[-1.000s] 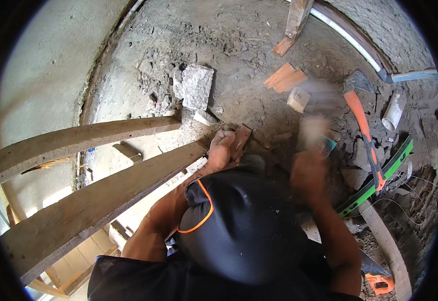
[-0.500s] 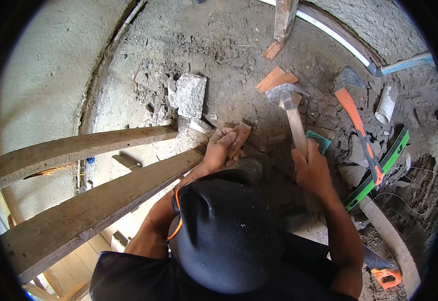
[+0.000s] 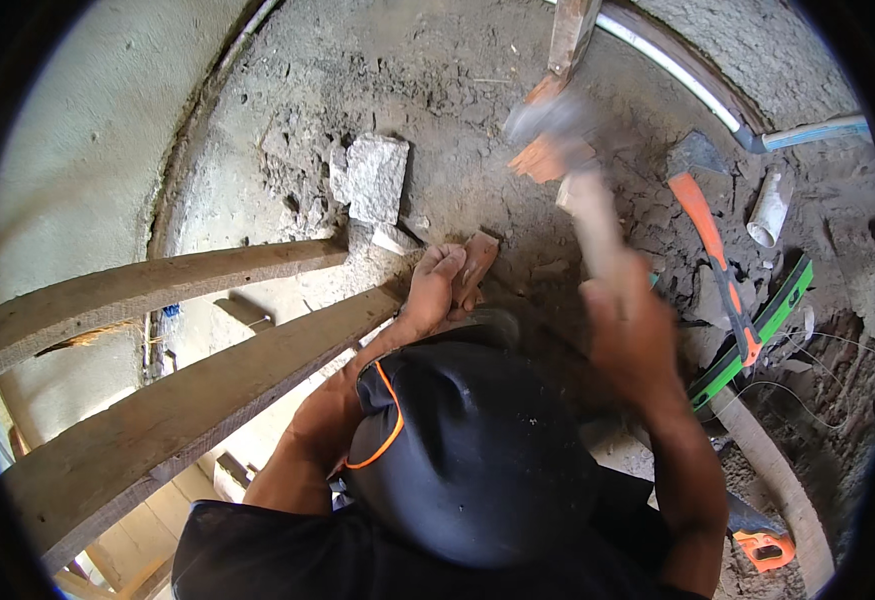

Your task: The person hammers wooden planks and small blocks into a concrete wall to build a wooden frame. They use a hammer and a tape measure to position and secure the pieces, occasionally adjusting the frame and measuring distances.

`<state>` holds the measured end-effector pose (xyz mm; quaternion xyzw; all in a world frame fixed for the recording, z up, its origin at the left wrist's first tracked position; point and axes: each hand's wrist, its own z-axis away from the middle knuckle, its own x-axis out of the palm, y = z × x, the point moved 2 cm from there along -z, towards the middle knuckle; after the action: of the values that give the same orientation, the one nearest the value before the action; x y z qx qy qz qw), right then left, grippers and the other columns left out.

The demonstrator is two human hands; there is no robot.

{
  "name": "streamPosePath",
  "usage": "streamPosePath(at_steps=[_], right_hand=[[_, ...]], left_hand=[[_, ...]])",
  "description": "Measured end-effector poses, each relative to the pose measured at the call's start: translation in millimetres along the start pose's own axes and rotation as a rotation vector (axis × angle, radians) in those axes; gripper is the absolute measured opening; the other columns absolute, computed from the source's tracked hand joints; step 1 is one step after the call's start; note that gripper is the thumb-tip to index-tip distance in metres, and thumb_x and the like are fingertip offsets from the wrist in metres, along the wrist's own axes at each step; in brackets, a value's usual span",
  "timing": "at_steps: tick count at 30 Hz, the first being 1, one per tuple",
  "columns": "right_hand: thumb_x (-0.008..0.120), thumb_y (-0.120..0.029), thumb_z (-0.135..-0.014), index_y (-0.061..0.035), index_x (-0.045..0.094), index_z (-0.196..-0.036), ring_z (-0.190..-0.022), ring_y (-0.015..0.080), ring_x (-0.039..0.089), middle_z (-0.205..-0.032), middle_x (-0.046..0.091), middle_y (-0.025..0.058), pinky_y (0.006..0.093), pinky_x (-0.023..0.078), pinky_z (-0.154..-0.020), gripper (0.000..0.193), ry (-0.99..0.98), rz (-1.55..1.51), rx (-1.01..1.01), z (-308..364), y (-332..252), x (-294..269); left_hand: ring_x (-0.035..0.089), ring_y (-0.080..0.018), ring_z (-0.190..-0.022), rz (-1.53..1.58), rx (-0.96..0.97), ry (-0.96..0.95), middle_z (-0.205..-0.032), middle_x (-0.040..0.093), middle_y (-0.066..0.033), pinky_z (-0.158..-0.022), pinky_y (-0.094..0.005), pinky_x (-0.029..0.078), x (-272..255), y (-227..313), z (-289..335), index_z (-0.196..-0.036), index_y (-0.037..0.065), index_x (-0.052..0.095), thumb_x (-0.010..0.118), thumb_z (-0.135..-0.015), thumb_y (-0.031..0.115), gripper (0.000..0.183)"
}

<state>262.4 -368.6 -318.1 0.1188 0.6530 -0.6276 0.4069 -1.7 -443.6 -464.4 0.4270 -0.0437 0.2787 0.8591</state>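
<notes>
The left hand (image 3: 433, 287) pinches a partly hidden wood piece (image 3: 477, 262); the right hand (image 3: 637, 335) grips a motion-blurred hammer (image 3: 593, 220).

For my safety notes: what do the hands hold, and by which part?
The right hand grips a hammer by its handle; the left hand, a wood piece by its lower part.

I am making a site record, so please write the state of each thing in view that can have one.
Hammer: held in right hand, blurred
Wood piece: held in left hand
Orange-handled tool: lying across green level
Green level: lying, partly under that tool
Handsaw: lying, in no hand
White pipe piece: lying, near end open
Stone slab: lying flat
</notes>
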Motion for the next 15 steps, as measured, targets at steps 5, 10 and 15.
streamPosePath(at_steps=[5, 10, 15], right_hand=[[0.058, -0.033, -0.106, -0.0025, 0.05, -0.121, -0.072, 0.0387, 0.07, -0.079, 0.069, 0.0205, 0.0504, 0.056, -0.069, 0.035, -0.007, -0.243, 0.155, 10.3, 13.1, 34.3], [0.06, -0.032, -0.106, -0.003, 0.051, -0.128, -0.089, 0.0559, 0.07, -0.094, 0.072, 0.0331, 0.0636, 0.054, -0.081, 0.037, -0.525, 0.11, 0.28, -2.2, 2.4, 42.0], [0.059, -0.028, -0.106, -0.0035, 0.055, -0.128, -0.078, 0.0475, 0.07, -0.083, 0.067, 0.0279, 0.0523, 0.057, -0.072, 0.033, 0.195, -0.383, -0.078, -13.8, -10.1, -9.9]], left_hand=[[0.055, -0.0192, -0.049, -0.002, -0.026, 0.0, -0.075, 0.059, -0.0092, -0.04, -0.0329, 0.04, 1.6, 5.7, -2.6, -0.109, 0.009, 0.051, 0.05, -0.11, 0.026, 0.016], [0.057, -0.0202, -0.054, 0.003, -0.039, 0.002, -0.081, 0.06, -0.0095, -0.042, -0.034, 0.04, 4.6, 7.1, -0.8, -0.11, 0.01, 0.051, 0.05, -0.108, 0.026, 0.017], [0.056, -0.0191, -0.051, 0.009, -0.084, 0.053, -0.079, 0.06, -0.0081, -0.039, -0.0313, 0.036, 5.3, 4.8, 5.2, -0.11, 0.012, 0.05, 0.05, -0.11, 0.029, 0.017]])
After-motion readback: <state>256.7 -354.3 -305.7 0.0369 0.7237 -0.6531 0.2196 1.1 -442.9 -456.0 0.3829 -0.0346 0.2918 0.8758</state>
